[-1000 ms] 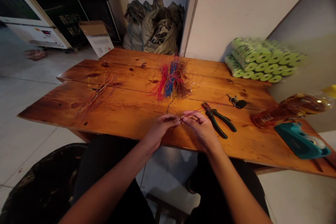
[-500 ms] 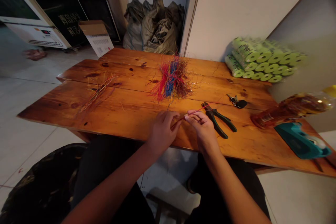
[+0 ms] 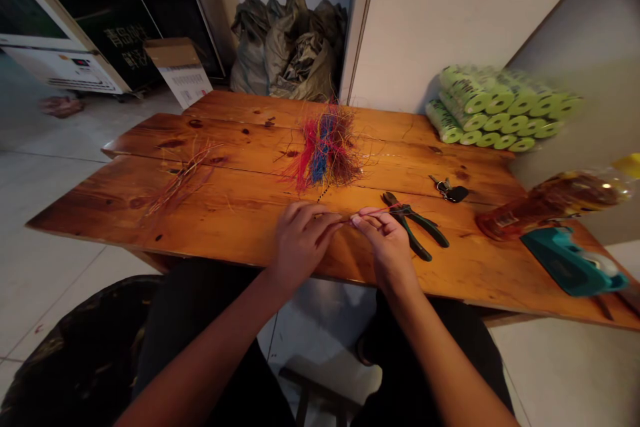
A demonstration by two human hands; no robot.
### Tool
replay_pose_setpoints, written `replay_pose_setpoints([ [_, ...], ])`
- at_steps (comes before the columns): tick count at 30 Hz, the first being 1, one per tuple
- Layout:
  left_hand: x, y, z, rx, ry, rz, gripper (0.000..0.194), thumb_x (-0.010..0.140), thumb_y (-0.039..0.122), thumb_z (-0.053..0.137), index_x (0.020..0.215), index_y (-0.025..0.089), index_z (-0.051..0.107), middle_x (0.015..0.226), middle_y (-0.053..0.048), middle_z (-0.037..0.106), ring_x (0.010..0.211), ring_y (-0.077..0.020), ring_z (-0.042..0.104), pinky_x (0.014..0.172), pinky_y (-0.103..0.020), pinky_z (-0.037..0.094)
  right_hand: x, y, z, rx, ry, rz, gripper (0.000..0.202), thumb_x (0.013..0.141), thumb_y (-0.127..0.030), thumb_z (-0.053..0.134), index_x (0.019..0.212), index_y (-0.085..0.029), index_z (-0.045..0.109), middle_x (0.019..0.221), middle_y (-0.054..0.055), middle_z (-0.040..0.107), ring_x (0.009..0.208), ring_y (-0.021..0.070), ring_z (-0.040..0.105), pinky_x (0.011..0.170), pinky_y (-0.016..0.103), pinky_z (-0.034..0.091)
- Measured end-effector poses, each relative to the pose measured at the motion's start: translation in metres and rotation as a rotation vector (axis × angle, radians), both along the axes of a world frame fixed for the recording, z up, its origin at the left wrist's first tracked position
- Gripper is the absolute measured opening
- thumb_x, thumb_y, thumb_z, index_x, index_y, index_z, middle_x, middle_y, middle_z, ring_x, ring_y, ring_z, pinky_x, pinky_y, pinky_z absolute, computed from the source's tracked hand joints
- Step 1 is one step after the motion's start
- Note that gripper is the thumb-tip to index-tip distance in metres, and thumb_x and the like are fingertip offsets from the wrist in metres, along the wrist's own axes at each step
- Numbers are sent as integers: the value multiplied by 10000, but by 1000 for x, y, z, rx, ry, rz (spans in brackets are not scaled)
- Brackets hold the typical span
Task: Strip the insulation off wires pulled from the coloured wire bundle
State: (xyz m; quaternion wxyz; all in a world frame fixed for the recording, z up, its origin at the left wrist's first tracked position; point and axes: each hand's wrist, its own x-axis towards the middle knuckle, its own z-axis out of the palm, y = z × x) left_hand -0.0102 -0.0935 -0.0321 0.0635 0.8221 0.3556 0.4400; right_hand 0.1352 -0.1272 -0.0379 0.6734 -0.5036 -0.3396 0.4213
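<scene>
Take the metal pliers with dark green handles [image 3: 429, 227] as the landmark; they lie with handles spread on the brown wooden plank table [image 3: 240, 217]. Just to their left, over the table's near edge, the person's two bare hands work close together. The left hand [image 3: 303, 233], the farther one from the pliers, has its thumb and fingers pinched on a thin, brownish, wire-like strand [image 3: 346, 219]. The right hand [image 3: 387, 230], right beside the pliers, grips the same piece between thumb and forefinger, its other fingers curled in. A fine red end sticks out past that hand and, from where I stand, crosses the pliers' head.

Beyond the pliers and to their left sits a bushy bundle of red, blue and brown strands [image 3: 320, 153]; well to their left is a loose, thin sheaf of reddish and yellowish strands [image 3: 183, 177]. Just right of the pliers lie silver keys with a black fob [image 3: 456, 194]. Farther right come a clear plastic bottle of amber-red liquid with a yellow cap [image 3: 550, 200] and a teal tape dispenser [image 3: 565, 263]. Beyond them all, behind and right of the pliers, are stacked green-wrapped rolls [image 3: 500, 107].
</scene>
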Motion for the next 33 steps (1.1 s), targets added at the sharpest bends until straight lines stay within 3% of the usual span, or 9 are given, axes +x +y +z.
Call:
replay_pose_setpoints([
  [6, -4, 7, 3, -173, 35, -62, 120, 802, 294, 566, 810, 265, 682, 826, -12, 680, 840, -192, 534, 799, -338, 376, 4, 0, 4, 1, -110, 62, 182, 608, -291, 722, 721, -198, 613, 740, 8, 647, 726, 155, 624, 757, 318, 497],
  [11, -14, 18, 10, -360, 49, -270, 142, 817, 299, 540, 779, 244, 665, 767, 9, 678, 774, -168, 538, 760, -302, 368, 12, -1, 9, -1, -303, 208, 157, 635, -304, 702, 721, -197, 625, 747, 14, 643, 723, 158, 602, 740, 308, 483],
  [14, -18, 23, 13, -426, 17, -340, 140, 804, 283, 552, 748, 233, 670, 740, 5, 672, 772, -167, 534, 784, -306, 353, 11, -2, 10, -1, -240, 271, 138, 645, -286, 697, 734, -203, 633, 760, 5, 641, 729, 148, 603, 748, 297, 482],
  [18, -17, 22, 12, -475, -23, -327, 115, 775, 290, 586, 723, 245, 677, 746, -2, 674, 806, -183, 514, 796, -317, 342, 6, -2, 7, -6, -98, 213, 144, 620, -260, 714, 721, -209, 625, 734, -14, 618, 698, 131, 597, 724, 281, 489],
  [23, -14, 16, 8, -546, -87, -284, 93, 757, 280, 599, 730, 260, 685, 725, 1, 664, 767, -180, 525, 748, -306, 357, 1, -1, 3, 32, -74, 123, 118, 612, -244, 715, 665, -209, 616, 803, 1, 625, 737, 133, 590, 741, 285, 492],
  [33, -9, 10, 5, -1089, -381, -432, 136, 766, 269, 570, 805, 192, 675, 807, -3, 674, 792, -152, 593, 788, -282, 411, -2, -4, 3, 90, -193, 58, 87, 674, -218, 680, 731, -206, 616, 760, -3, 638, 745, 148, 612, 767, 308, 487],
])
